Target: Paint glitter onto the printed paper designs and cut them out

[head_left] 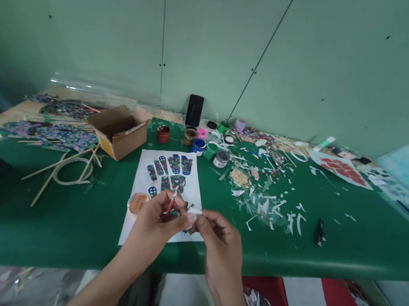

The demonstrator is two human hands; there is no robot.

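Note:
My left hand point(157, 223) is closed, and a thin red-and-white stick point(172, 201) stands up between its fingers. Its thumb and fingertips also pinch a small white piece point(195, 211), which looks like paper or film. From the other side, my right hand point(223, 245) pinches the same piece, so the fingertips nearly meet. Below both hands lies a white sheet point(143, 164) with several dark patterned cut-outs point(175, 164) on it. A round orange-topped dish point(137, 203) sits at the sheet's left edge, beside my left hand. My fingers hide part of the sheet.
An open cardboard box point(127, 143) stands at the left, near wooden sticks point(44, 184) and a clear tube coil point(62, 179). Paint jars point(198, 147) and a phone point(194, 111) stand behind the sheet. White scraps point(270, 206) and a black-handled tool point(320, 232) lie right.

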